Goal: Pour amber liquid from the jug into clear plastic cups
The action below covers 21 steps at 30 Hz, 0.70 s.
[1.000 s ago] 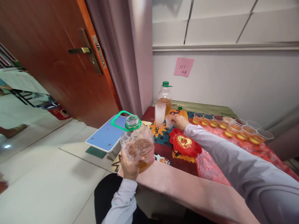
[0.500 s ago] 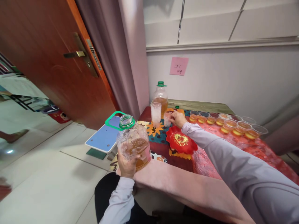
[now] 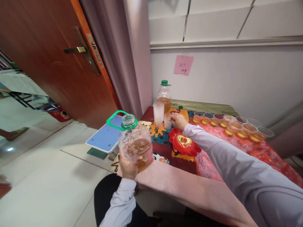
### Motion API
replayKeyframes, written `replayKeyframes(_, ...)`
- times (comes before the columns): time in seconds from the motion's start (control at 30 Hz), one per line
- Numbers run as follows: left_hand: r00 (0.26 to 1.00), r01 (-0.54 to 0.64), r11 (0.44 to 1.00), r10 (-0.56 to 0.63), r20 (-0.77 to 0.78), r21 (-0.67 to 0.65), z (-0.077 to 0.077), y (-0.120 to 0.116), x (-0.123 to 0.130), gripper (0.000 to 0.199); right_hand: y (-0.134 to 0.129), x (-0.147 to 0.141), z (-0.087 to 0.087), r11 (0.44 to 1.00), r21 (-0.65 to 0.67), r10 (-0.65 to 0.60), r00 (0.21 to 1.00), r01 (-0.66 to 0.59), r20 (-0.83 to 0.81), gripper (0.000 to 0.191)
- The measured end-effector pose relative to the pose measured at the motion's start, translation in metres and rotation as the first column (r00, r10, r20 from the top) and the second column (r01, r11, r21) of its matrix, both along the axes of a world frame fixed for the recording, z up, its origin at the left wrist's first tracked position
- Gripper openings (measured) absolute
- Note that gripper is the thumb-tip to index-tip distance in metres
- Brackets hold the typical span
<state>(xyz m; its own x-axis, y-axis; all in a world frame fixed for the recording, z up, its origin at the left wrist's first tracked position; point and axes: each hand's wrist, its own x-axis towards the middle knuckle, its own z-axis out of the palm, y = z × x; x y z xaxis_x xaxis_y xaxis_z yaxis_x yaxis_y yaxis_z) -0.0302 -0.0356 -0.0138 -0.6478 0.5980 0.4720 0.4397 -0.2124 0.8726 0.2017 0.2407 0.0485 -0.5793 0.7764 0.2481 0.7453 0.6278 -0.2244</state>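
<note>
My left hand (image 3: 128, 165) is wrapped round the lower side of a large clear plastic jug (image 3: 136, 143) with a green handle ring. The jug is uncapped, partly filled with amber liquid, and stands at the table's near left edge. Further back, my right hand (image 3: 179, 120) pinches the rim of a small clear plastic cup (image 3: 168, 122). Just left of that cup rises a stack of clear cups (image 3: 158, 114). Behind the stack stands a second jug (image 3: 165, 94) with its green cap on, also holding amber liquid. A red scalloped plate (image 3: 174, 138) lies below my right wrist.
Several cups of amber liquid (image 3: 233, 128) stand in rows on the red plastic cover at the right. A loose green cap (image 3: 180, 107) lies near the wall. Left of the table are a blue stool (image 3: 104, 135) and an open wooden door (image 3: 59, 69). Part of a person's foot (image 3: 16, 133) shows far left.
The small cup in my right hand has shifted slightly left, closer to the stack. My left hand keeps its hold on the jug. The view has tilted slightly.
</note>
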Motion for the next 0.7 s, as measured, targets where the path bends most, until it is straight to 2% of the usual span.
replayKeyframes(0.17,1.0,-0.013,1.0,0.012,0.024,0.016,-0.003,0.002,0.001,0.104,0.003,0.001,0.002,0.999,0.034,-0.029,0.997,0.032,-0.071,0.006)
replayKeyframes(0.3,0.999,-0.025,1.0,0.024,0.037,0.018,-0.005,0.004,-0.001,0.107,0.004,0.007,0.018,0.995,0.089,-0.04,0.986,0.055,-0.165,0.009)
replayKeyframes(0.4,0.999,-0.011,1.0,0.01,0.037,0.025,-0.004,0.005,0.0,0.102,-0.001,0.029,0.036,0.987,0.147,-0.028,0.972,0.064,-0.235,0.012)
replayKeyframes(0.47,0.999,-0.004,0.999,0.002,0.042,0.036,-0.003,0.005,0.001,0.101,-0.011,0.053,0.041,0.98,0.198,0.022,0.964,0.032,-0.266,0.013)
replayKeyframes(0.57,0.998,0.004,0.999,-0.007,0.056,0.048,-0.004,0.006,0.0,0.103,-0.038,0.091,0.025,0.98,0.194,0.076,0.971,-0.032,-0.226,0.012)
replayKeyframes(0.7,0.997,0.004,0.999,-0.008,0.072,0.049,-0.011,0.009,-0.003,0.105,-0.071,0.118,-0.017,0.999,0.049,0.01,0.992,-0.004,-0.125,0.012)
